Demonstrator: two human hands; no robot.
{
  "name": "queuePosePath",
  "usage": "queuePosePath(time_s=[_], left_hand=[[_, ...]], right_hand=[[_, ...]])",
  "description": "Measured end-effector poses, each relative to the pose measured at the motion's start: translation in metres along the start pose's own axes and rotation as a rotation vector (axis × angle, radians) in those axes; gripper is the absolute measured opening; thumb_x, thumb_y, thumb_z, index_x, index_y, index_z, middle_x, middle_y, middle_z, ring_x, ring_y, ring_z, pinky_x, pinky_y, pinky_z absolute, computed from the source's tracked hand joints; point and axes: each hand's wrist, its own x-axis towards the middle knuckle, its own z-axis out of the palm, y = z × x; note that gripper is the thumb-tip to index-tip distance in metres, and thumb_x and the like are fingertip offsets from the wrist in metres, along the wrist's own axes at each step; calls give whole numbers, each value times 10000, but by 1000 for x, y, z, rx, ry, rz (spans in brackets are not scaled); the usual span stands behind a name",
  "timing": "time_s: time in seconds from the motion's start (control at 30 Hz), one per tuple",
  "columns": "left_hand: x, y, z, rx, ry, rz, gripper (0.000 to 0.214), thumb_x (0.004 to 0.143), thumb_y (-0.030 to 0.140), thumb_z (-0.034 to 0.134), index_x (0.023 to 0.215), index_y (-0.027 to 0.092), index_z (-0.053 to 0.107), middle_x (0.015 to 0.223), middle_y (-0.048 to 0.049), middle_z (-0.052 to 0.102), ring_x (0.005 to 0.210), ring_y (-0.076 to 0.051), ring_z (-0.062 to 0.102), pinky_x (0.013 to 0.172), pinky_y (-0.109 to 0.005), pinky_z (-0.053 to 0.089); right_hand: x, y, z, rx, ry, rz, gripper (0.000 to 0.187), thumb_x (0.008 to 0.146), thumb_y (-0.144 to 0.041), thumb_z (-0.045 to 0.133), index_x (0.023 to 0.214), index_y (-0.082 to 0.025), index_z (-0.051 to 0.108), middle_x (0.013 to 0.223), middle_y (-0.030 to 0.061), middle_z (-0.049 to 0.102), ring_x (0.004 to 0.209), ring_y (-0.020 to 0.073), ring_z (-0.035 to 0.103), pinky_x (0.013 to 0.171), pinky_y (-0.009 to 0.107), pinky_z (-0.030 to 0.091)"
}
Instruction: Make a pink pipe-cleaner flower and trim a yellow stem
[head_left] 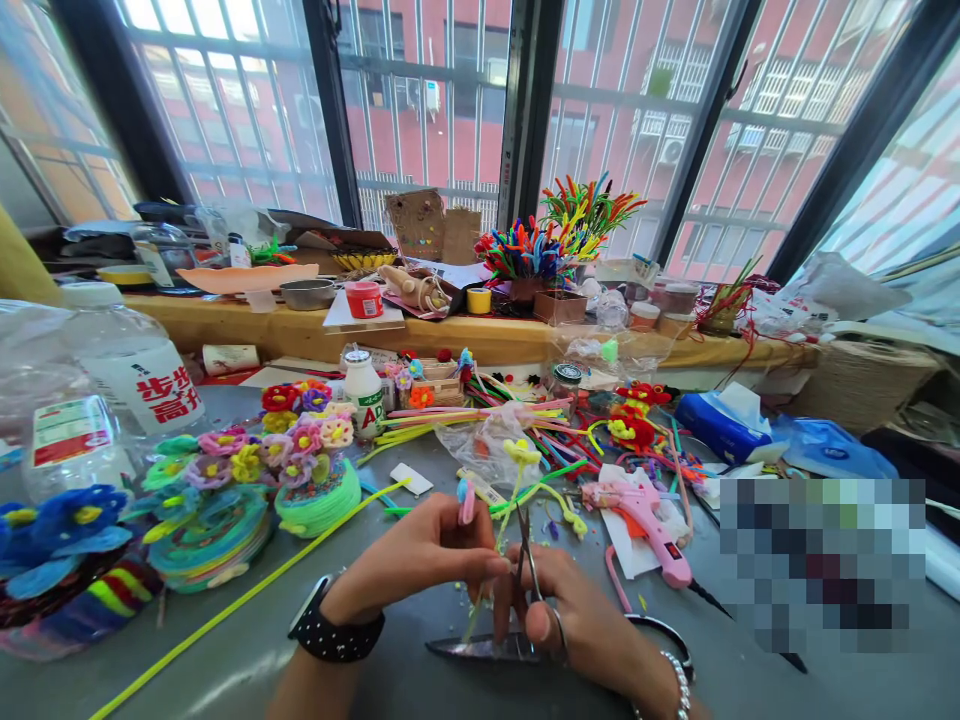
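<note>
My left hand is closed, its thumb and finger pinching a pipe cleaner. A small pink and blue pipe cleaner loop pokes up at its knuckles. My right hand holds small metal scissors, blades pointing up, thumb in one ring. The fingertips of both hands nearly meet. Thin pale-yellow strands hang below them; where they begin is hidden. Under the hands lies a larger pair of scissors, with its blade and black handle showing. A yellow pipe cleaner flower stands just beyond the hands.
Pipe cleaner flower pots stand on the left beside large plastic bottles. A long yellow pipe cleaner crosses the grey table. Right of my hands lie a pink glue gun and a blue tissue pack. Loose pipe cleaners spread behind.
</note>
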Motion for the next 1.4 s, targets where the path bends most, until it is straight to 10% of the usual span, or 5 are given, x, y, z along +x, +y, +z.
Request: queuePosePath(time_s=[1.4], left_hand=[[10, -4, 6, 25, 71, -6, 281, 600, 336, 634, 545, 135, 446, 470, 62, 486, 426, -53, 465, 435, -176, 348]], right_hand=[[0, 21, 24, 320, 43, 256, 586, 601, -664, 429, 432, -113, 537, 349, -40, 418, 274, 26, 340, 280, 130, 230]])
